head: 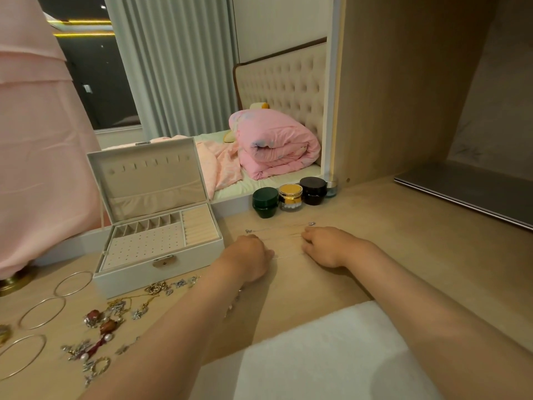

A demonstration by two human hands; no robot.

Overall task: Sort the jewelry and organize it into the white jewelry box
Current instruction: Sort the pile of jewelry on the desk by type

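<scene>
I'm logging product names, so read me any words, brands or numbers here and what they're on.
None can be read.
The gold-lidded jar has a dark band that may carry print, too blurred to read.
The white jewelry box, green jar and black jar show no lettering.

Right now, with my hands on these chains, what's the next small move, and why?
Probably lift one of the chains by an end and carry it left to the hooks in the box lid. They lie straightened between the left hand and right hand, the box stands open, and the hooks look bare.
</scene>
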